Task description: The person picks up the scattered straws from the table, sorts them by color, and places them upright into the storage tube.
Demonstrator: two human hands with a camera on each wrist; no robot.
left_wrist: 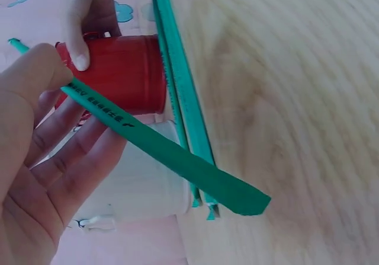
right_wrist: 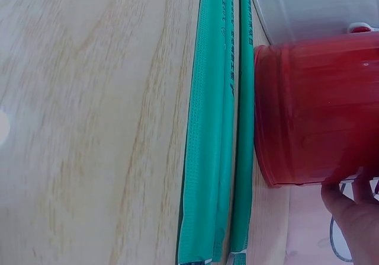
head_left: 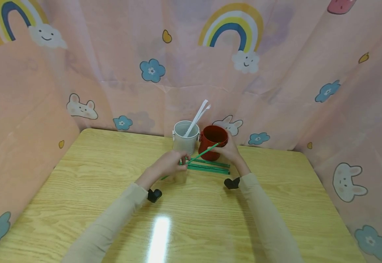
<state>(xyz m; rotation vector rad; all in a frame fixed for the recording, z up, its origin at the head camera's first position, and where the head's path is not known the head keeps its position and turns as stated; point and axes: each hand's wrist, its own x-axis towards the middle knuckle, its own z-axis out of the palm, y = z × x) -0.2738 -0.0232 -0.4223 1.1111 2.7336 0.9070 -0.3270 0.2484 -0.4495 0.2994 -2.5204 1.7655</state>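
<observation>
My left hand (head_left: 170,163) pinches a long green paper-wrapped straw (left_wrist: 177,164) between thumb and fingers. It slants in the air, its far end near the front of the red bucket (head_left: 204,141). Dark printing runs along the wrapper. My right hand (head_left: 229,150) holds that bucket at its right side, thumb in front; some fingers are hidden behind it. The bucket stands upright, its inside dark. Several more green wrapped straws (head_left: 208,168) lie side by side on the table before the buckets, shown close up in the right wrist view (right_wrist: 204,158).
Left of the red bucket stands a white bucket (head_left: 183,145) with white wrapped straws (head_left: 195,120) leaning out of it. Behind both hangs a pink patterned curtain (head_left: 184,98). The wooden table (head_left: 191,219) extends toward me, with a bright reflection near its front.
</observation>
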